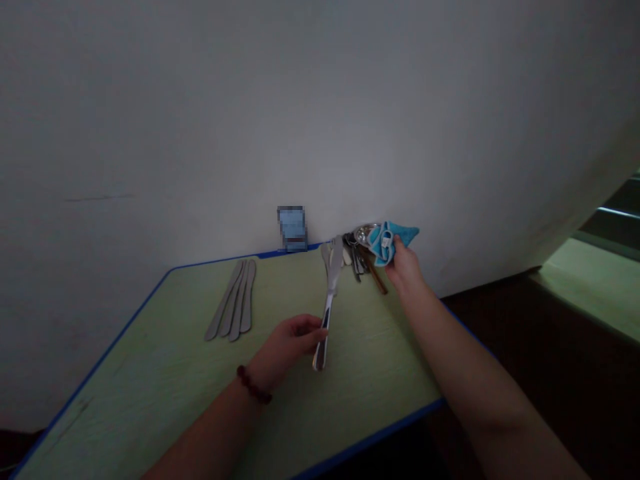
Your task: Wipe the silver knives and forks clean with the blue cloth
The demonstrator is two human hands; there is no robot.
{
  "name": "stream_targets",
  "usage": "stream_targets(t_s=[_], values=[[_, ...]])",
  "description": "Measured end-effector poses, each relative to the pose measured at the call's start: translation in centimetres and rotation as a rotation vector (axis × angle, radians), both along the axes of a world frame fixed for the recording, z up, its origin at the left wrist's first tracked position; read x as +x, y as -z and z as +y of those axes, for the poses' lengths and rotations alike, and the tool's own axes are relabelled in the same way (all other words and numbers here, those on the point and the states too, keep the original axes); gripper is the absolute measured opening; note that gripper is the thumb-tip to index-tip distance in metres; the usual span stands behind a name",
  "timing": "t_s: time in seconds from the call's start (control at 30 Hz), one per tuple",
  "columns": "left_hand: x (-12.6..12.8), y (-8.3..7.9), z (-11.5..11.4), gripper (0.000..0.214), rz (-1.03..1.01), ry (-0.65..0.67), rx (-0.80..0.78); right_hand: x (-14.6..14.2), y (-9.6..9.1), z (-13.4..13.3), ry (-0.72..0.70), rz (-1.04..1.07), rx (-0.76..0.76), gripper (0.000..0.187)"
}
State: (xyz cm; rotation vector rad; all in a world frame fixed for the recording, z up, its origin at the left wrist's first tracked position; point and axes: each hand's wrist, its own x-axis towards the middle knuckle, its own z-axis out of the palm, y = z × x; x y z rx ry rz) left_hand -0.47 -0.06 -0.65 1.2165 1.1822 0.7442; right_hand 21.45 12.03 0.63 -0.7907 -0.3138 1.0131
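Over the middle of the table, my left hand [295, 337] pinches the handle of a table knife [331, 287], whose blade points away from me toward the wall. My right hand [404, 267] is closed on a blue cloth [384, 244], bunched up at the table's far right. Behind and beside the cloth are a shiny metal spoon or ladle bowl [361, 235] and a pile of cutlery [356, 261], partly hidden. Off to the left, several table knives [239, 300] lie side by side, slightly fanned. Another piece of cutlery [325, 255] shows just behind the held blade.
The pale green table [165, 373] has a blue edge and stands against a grey wall [200, 133]. A pixelated, screen-like object [293, 228] leans on the wall at the far edge. A brown stick-like handle [379, 279] juts from the pile. Another pale surface [595, 287] lies at the right.
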Motion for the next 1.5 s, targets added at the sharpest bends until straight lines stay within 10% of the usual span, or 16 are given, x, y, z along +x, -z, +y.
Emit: stream_targets(t_s=[0.87, 1.5], values=[[2.7, 0.9, 10.7, 0.008, 0.163, -0.214, 0.04, 0.2, -0.8, -0.9, -0.017, 0.051, -0.032, 0.007], [4.1, 0.8, 12.6, 0.027, 0.301, -0.103, -0.103, 0.3, -1.0, -0.8, -0.001, 0.052, -0.007, 0.008]])
